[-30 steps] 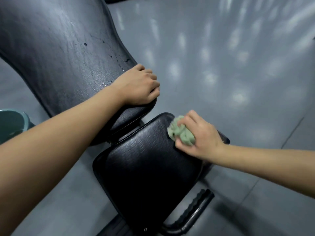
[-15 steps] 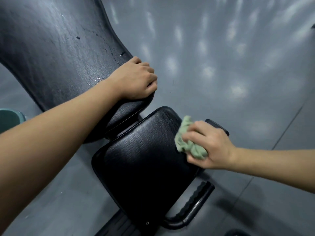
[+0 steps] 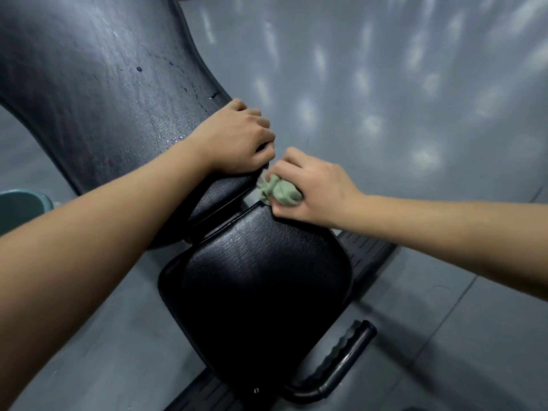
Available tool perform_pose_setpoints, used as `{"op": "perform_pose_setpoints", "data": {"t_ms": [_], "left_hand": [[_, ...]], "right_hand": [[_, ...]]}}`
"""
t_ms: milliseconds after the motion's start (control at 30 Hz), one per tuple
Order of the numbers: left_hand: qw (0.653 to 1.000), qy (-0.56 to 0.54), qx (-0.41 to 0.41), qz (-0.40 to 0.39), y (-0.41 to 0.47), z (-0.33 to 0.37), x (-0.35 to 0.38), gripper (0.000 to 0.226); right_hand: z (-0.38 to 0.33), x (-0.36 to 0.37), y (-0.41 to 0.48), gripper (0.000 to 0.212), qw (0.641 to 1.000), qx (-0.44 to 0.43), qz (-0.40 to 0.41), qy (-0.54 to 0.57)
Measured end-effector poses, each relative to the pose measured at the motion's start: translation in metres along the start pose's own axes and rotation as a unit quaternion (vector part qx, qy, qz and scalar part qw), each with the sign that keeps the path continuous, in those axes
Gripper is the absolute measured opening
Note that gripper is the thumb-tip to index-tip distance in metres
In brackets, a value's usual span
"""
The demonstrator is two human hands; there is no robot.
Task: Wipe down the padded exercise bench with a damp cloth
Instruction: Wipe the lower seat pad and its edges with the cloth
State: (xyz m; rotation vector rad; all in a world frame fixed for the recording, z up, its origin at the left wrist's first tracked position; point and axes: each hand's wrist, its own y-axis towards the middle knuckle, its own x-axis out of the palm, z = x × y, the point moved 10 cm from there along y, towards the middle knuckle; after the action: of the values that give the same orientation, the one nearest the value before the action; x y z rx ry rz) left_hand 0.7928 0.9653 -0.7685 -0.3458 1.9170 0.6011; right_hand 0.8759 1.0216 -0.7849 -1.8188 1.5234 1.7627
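L hand (image 3: 237, 137) backrest (image 3: 103, 84), R hand (image 3: 317, 191) cloth (image 3: 280, 192)

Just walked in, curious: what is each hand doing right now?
Left hand: gripping the edge of the black padded backrest.
Right hand: gripping a crumpled pale-green cloth.

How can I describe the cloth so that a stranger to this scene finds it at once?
Follow the long black backrest pad down to the gap before the square seat pad. There, at the seat's far corner, the right hand grips a bunched cloth. It is the only pale green, crumpled thing among black pads.
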Motion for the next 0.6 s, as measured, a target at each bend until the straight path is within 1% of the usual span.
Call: {"op": "perform_pose_setpoints", "data": {"t_ms": [67, 133, 200, 333, 500, 600], "left_hand": [[1.000, -0.006, 0.002, 0.000, 0.000, 0.000, 0.000, 0.034], [1.000, -0.004, 0.001, 0.003, 0.000, 0.000, -0.001, 0.035], [1.000, -0.002, 0.001, 0.005, 0.001, 0.000, -0.001, 0.034], [1.000, -0.007, 0.001, 0.002, 0.000, -0.001, 0.001, 0.033], [1.000, -0.013, -0.005, -0.012, 0.002, -0.003, 0.004, 0.035], [1.000, 0.001, 0.000, -0.016, 0.005, -0.003, 0.006, 0.040]], "right_hand": [[-0.007, 0.006, 0.012, 0.038, 1.000, -0.014, -0.010, -0.003], [-0.011, 0.005, 0.010, 0.034, 1.000, -0.020, 0.004, -0.016], [-0.012, -0.002, -0.006, 0.034, 0.999, -0.019, 0.022, -0.019], [-0.014, -0.013, -0.062, 0.039, 0.999, -0.049, -0.006, -0.005], [-0.006, -0.019, -0.128, 0.042, 0.999, -0.011, -0.045, -0.001], [-0.005, -0.023, -0.130, 0.035, 0.999, 0.002, -0.018, -0.027]]}}
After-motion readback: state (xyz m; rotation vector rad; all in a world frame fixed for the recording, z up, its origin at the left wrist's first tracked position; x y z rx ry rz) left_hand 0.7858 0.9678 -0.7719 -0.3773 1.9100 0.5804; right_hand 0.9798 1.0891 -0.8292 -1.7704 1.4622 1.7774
